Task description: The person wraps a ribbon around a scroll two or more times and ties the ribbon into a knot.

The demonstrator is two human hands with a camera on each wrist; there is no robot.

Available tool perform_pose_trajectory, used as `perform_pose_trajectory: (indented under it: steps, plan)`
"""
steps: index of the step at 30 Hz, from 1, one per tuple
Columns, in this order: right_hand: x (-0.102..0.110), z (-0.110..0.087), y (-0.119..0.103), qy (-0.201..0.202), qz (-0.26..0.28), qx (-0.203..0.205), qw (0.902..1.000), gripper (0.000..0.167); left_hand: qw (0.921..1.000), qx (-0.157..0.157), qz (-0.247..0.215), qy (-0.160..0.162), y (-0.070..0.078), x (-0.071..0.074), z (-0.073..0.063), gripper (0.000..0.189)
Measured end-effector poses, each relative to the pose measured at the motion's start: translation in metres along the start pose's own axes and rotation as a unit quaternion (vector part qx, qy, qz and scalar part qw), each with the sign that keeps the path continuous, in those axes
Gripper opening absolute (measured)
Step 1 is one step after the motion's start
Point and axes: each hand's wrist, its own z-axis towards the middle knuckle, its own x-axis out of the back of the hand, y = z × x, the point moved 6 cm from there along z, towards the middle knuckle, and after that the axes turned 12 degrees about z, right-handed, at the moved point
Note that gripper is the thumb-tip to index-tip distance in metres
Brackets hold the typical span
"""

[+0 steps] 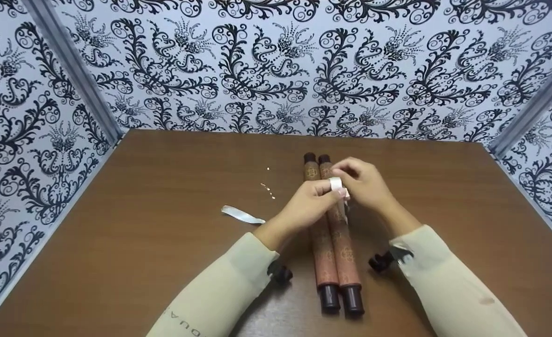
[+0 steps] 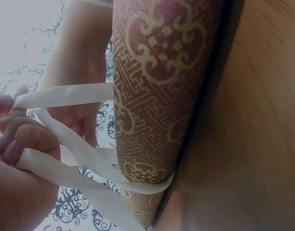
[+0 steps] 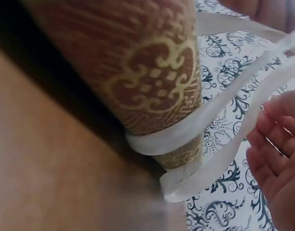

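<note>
Two rolled scrolls, the left one (image 1: 323,255) and the right one (image 1: 346,252), lie side by side on the table, with brown patterned covering and dark end knobs. A white ribbon (image 1: 335,183) passes around a scroll; both wrist views show its loop (image 2: 142,186) and loose lengths (image 3: 224,151). My left hand (image 1: 306,203) pinches the ribbon between thumb and fingers above the scrolls. Opposite it, my right hand (image 1: 368,186) has thumb and forefinger drawn together at the ribbon. The exact grip of the right fingertips is partly hidden.
A short loose piece of white ribbon (image 1: 242,215) lies left of the scrolls on the brown table (image 1: 163,196). Several tiny white bits (image 1: 270,189) are scattered beyond it. Patterned wall panels (image 1: 276,70) stand behind and at both sides.
</note>
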Motion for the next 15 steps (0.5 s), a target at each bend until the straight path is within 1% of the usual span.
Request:
perform_pose_trajectory:
  steps: [2,5,10,12,15]
  plan:
    - [0.004,-0.007,0.002,-0.003,0.056,-0.019,0.9982,0.015,1.0,0.002,-0.002,-0.002,0.0,0.0,0.0,0.024]
    - [0.004,-0.015,0.003,-0.035,0.116,-0.039,0.9919,0.018,1.0,0.003,0.0,-0.003,0.0,0.0,-0.001,0.025]
    - [0.0,-0.02,0.006,-0.101,0.163,-0.068,0.979,0.018,1.0,0.001,0.004,0.004,0.001,0.001,-0.001,0.025]
    - [-0.002,-0.022,0.009,-0.12,0.197,-0.08,0.9697,0.023,0.9999,0.003,0.009,0.009,0.001,0.001,-0.001,0.025]
    - [-0.005,-0.024,0.011,-0.148,0.261,-0.079,0.9507,0.031,0.9997,0.007,0.016,0.016,0.0,0.0,0.0,0.024]
